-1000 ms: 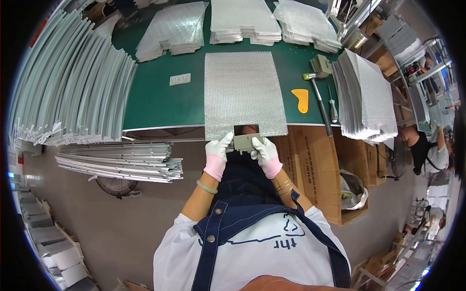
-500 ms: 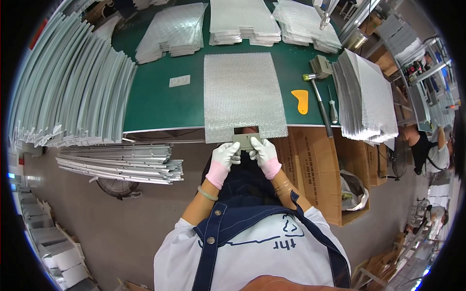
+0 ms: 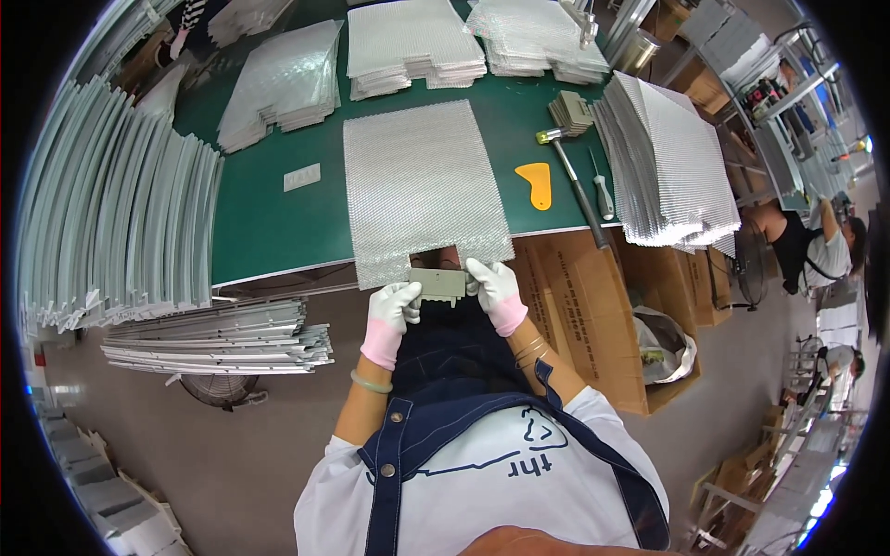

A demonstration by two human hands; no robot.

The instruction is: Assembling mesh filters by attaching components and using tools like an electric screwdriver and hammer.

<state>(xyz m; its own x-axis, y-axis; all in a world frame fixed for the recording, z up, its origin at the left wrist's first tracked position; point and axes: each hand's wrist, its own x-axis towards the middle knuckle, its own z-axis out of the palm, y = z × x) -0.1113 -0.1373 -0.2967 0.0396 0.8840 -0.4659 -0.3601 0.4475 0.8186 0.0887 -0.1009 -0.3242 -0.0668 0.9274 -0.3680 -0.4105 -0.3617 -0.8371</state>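
Both gloved hands pinch a small grey clip (image 3: 438, 283) at the near edge of the mesh sheet (image 3: 422, 190): left hand (image 3: 391, 313) and right hand (image 3: 494, 287) clamped on its ends. Uneven pressure could skew it or shift the sheet across the table (image 3: 269, 218).

This is a factory workshop, an assembly floor for metal mesh parts. A long workbench (image 3: 278, 213) covered in green matting carries many stacks of identical silvery mesh sheets (image 3: 413, 42), with more piled at the right end (image 3: 663, 167). Long grey metal strips (image 3: 111, 232) lie in rows along the left side, and another bundle of strips (image 3: 222, 335) sits on a lower shelf. Hand tools rest on the mat: a hammer (image 3: 573, 181), a screwdriver (image 3: 603, 195) and a yellow scraper (image 3: 536, 183). Brown cardboard boxes (image 3: 593, 306) stand under the bench on a bare concrete floor (image 3: 185, 445). Another worker (image 3: 807, 246) bends over shelving (image 3: 788, 102) at the right.
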